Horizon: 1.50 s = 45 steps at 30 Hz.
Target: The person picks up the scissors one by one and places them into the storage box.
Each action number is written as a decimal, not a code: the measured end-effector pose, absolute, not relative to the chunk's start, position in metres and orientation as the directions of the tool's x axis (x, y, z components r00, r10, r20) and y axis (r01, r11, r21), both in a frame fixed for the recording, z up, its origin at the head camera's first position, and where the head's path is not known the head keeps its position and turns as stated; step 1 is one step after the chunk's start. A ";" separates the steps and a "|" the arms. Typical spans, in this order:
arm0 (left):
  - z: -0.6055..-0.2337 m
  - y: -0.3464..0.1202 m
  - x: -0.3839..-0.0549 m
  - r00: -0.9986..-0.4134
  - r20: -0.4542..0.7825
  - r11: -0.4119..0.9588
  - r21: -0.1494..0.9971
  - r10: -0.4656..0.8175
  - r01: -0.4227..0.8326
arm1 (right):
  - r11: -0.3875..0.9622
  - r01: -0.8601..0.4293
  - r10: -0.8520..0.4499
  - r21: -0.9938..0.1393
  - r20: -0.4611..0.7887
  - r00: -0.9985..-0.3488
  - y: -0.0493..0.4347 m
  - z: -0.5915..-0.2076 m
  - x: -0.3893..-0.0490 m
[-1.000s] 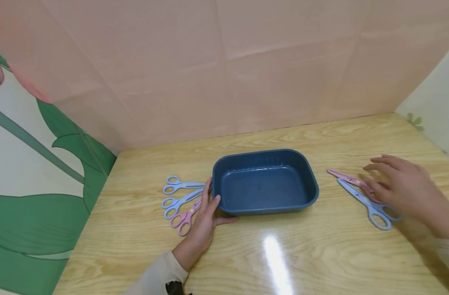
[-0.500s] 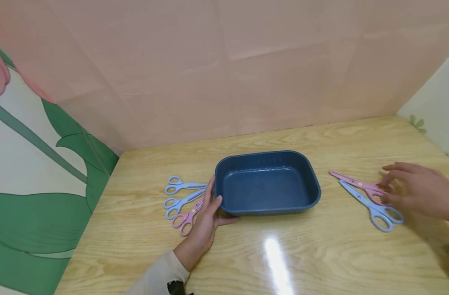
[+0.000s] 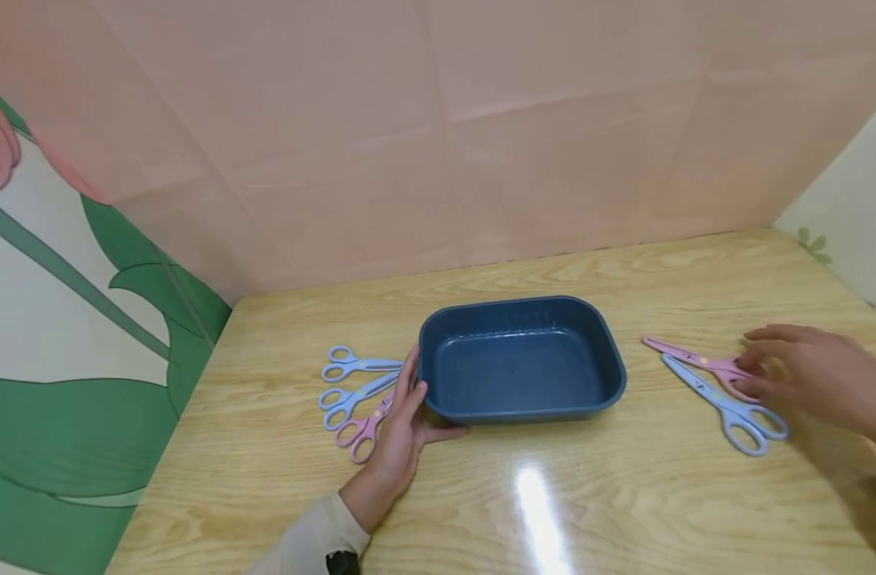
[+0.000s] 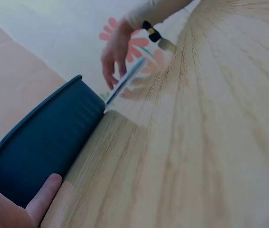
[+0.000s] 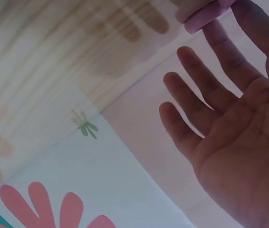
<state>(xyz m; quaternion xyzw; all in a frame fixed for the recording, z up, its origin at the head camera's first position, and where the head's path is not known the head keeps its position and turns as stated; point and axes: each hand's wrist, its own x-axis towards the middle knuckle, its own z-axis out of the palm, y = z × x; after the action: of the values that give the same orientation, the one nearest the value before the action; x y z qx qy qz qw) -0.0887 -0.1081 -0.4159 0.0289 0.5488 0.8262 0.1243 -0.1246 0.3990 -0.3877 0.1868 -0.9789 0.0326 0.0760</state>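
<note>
The left hand [image 3: 398, 439] has its thumb spread; the right hand [image 3: 804, 371] pinches.

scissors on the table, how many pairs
5: left of the tray, far blue pair, middle blue pair, near pink pair; right of it, second pink pair, third blue pair.

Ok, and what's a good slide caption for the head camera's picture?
Left hand against a dark blue container, right hand pinching pink scissors beside a light-blue pair.
</note>
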 end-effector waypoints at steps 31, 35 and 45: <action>-0.415 -0.108 -0.087 -0.964 -0.113 -0.354 0.915 0.240 -0.196 | 0.854 -0.510 -0.475 -0.108 0.239 -0.847 0.360 -0.395 -0.158; -0.416 -0.108 -0.087 -0.964 -0.110 -0.354 0.915 0.243 -0.194 | 0.821 -0.554 -0.509 -0.137 0.264 -0.820 0.358 -0.396 -0.157; -0.415 -0.109 -0.087 -0.962 -0.104 -0.355 0.915 0.253 -0.193 | 0.822 -0.470 -0.419 -0.321 0.217 -0.882 0.359 -0.386 -0.156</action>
<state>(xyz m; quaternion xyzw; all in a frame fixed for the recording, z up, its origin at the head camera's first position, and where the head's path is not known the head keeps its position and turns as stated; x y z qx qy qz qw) -0.0874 -0.1091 -0.4148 0.0274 0.5513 0.8228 0.1356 -0.1562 0.3593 -0.3864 0.2334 -0.9521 0.1852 0.0687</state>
